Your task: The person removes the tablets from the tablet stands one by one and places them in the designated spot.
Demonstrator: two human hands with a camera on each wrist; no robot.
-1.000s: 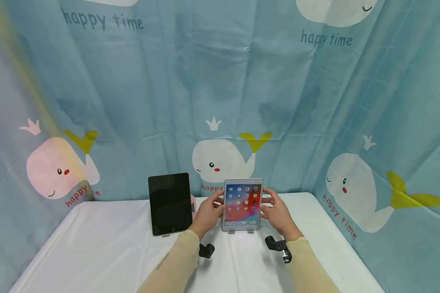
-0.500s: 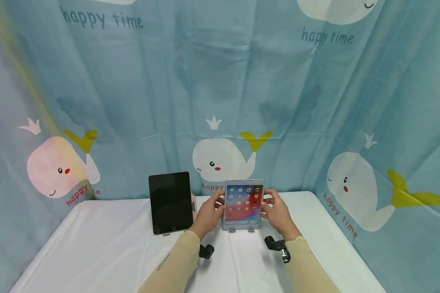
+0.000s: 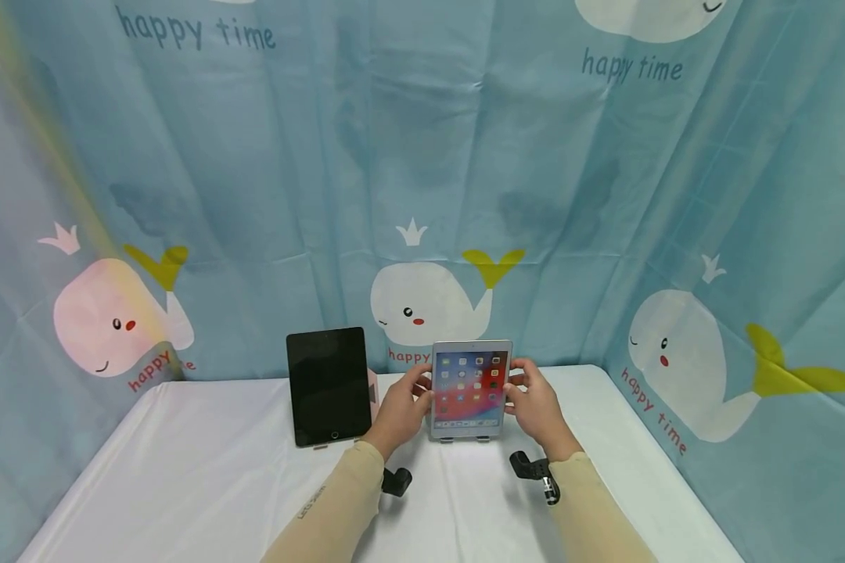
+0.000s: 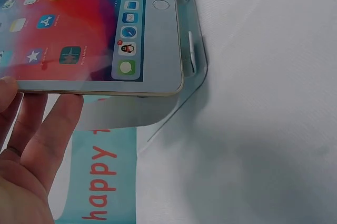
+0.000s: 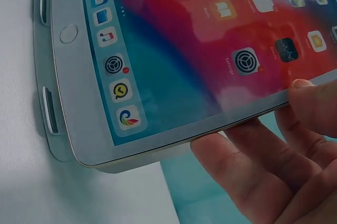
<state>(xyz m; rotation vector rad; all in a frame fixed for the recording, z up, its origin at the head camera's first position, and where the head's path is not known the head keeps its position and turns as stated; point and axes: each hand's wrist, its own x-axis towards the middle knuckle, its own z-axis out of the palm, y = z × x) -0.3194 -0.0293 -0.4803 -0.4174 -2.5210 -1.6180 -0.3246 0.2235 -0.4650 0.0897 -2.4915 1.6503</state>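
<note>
A white tablet (image 3: 469, 389) with a lit screen of app icons stands upright, leaning back a little. Its lower edge sits in a stand whose two front hooks (image 4: 191, 52) show below the home button. At the tablet's left side, my left hand (image 3: 399, 410) pinches the edge, thumb in front and fingers behind. My right hand (image 3: 541, 408) grips the opposite edge the same way; in the right wrist view its thumb (image 5: 310, 97) lies on the front border. Most of the stand is hidden behind the tablet.
To the left, a black tablet (image 3: 328, 387) with a dark screen leans on a pink stand (image 3: 373, 393). A white cloth covers the table (image 3: 204, 469). Behind it hangs a blue curtain (image 3: 422, 156) with whale prints. Black wrist cameras (image 3: 397, 482) sit on both wrists.
The white tablet's upper right corner has shifted slightly right, and its tilt has changed a little. Both hands stay on its side edges. The head view has dipped slightly.
</note>
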